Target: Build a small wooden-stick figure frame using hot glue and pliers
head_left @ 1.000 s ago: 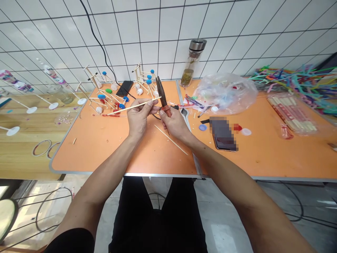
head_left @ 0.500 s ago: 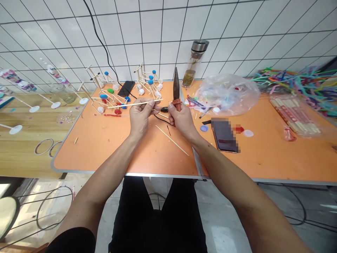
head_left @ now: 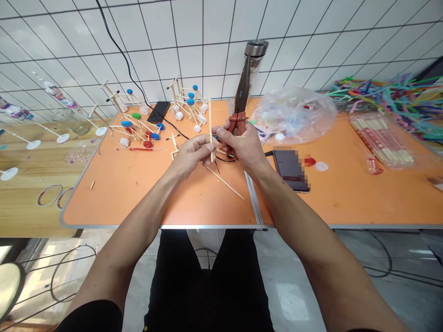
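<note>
Pinched in my left hand (head_left: 195, 152) is a thin wooden stick (head_left: 210, 115), standing nearly upright. My right hand (head_left: 244, 140) is closed round the red handles of long-nosed pliers (head_left: 242, 92), whose jaws point up and away from me. A small black object between the two hands is partly hidden by fingers. Another wooden stick (head_left: 226, 183) lies on the orange table (head_left: 194, 207) just below my hands. Behind my left hand rests a small stick frame (head_left: 174, 142), partly covered by the hand.
Stick models with coloured caps (head_left: 134, 122) stand at the back left, near a black phone (head_left: 159, 111). A glass bottle (head_left: 256, 48) is behind the pliers. On the right lie a plastic bag (head_left: 297, 115), a larger phone (head_left: 290, 170) and packed sticks (head_left: 382, 138).
The stick in my left hand has turned from lying level to nearly upright. My right hand has moved slightly right and up with the pliers. The small stick frame has come into sight.
</note>
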Available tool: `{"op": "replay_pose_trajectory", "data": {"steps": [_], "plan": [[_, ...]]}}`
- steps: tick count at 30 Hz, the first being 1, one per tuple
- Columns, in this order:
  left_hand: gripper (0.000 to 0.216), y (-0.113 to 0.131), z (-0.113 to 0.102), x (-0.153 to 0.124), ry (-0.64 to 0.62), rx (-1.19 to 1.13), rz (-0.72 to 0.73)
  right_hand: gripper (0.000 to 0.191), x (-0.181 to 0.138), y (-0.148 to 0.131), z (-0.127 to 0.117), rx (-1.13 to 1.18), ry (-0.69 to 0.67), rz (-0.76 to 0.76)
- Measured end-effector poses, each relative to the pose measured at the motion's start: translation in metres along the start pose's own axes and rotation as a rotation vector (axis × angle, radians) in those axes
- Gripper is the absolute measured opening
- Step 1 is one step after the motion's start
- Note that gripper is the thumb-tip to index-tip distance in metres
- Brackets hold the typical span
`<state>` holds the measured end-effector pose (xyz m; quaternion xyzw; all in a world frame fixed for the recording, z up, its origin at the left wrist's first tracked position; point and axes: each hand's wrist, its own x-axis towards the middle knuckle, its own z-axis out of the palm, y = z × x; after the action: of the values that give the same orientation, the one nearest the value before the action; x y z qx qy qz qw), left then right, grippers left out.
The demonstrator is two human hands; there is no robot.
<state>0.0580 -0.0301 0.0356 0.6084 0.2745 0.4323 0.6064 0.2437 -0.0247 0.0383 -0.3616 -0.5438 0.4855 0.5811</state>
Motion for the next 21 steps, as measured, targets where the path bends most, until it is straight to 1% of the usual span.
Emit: {"op": "replay_pose_trajectory", "data": {"steps": [2, 5, 7, 10, 14, 16, 19, 21], "plan": [[0.054, 0.0, 0.0, -0.001, -0.04, 0.018, -0.015, 0.073, 0.0, 0.0, 0.0, 0.021, -0.005, 0.004], [0.048, -0.001, -0.001, -0.003, -0.064, 0.025, -0.06, 0.071, 0.001, 0.002, -0.001, 0.059, 0.01, -0.01], [0.043, -0.002, -0.002, -0.003, -0.056, 0.003, -0.1, 0.072, 0.003, 0.004, -0.002, 0.092, 0.042, -0.03], [0.037, -0.002, -0.003, -0.003, -0.006, -0.058, -0.147, 0.072, 0.007, 0.01, -0.005, 0.099, 0.088, -0.067], [0.032, -0.001, -0.005, -0.003, 0.045, -0.124, -0.215, 0.067, 0.013, 0.022, -0.01, 0.016, 0.14, -0.142], [0.028, -0.001, -0.007, -0.003, 0.059, -0.136, -0.242, 0.066, 0.015, 0.026, -0.013, -0.031, 0.189, -0.173], [0.027, -0.001, -0.011, -0.003, 0.087, -0.137, -0.256, 0.068, 0.016, 0.027, -0.014, -0.105, 0.281, -0.174], [0.028, 0.0, -0.013, -0.002, 0.116, -0.129, -0.246, 0.068, 0.015, 0.025, -0.014, -0.169, 0.319, -0.159]]}}
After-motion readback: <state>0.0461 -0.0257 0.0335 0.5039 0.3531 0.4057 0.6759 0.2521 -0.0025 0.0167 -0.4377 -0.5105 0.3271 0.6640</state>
